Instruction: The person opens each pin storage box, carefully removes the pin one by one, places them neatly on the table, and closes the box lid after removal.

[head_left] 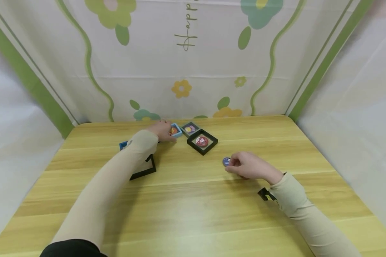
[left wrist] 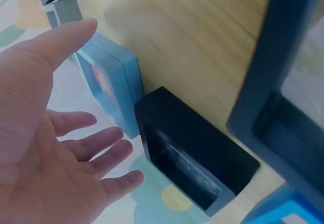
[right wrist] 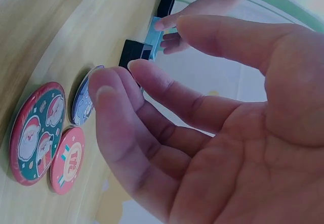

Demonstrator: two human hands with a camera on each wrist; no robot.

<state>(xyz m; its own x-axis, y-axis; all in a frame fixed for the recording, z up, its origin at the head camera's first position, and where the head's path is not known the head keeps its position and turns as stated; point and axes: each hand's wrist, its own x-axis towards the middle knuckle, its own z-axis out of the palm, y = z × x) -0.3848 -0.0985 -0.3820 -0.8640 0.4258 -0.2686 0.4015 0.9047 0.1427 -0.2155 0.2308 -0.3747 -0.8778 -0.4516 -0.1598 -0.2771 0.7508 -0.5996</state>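
White cloth [head_left: 212, 64] printed with flowers and green bands hangs behind a wood-grain table [head_left: 180, 221] where a person works bare-handed; from where I stand, a small round blue badge [head_left: 225, 161] lies on the wood, right of centre, at the right hand's fingertips; near it lie a green Santa badge [right wrist: 38, 133] with a red rim and a pink badge [right wrist: 67, 161]. The right hand [head_left: 249, 166] has its fingers bent toward the blue badge, thumb standing apart, with nothing pinched that I can see; whether skin touches the badge I cannot tell; lifting it would go best, I judge, with thumb and forefinger opposed on the rim, so the printed face stays unsmudged and the neighbours are not nudged. Farther off, the left hand [head_left: 162, 131] is spread beside a light-blue frame [left wrist: 126, 77], contact unclear; steadying that frame by its outer sides seems wiser than pressing its window. Around these lie a grey-green frame [head_left: 194, 126]; a black frame [head_left: 211, 146] holding a red badge [head_left: 202, 141]; and, by the left sleeve [head_left: 115, 178], a second black frame [head_left: 144, 174] and a deep-blue frame [head_left: 123, 145].
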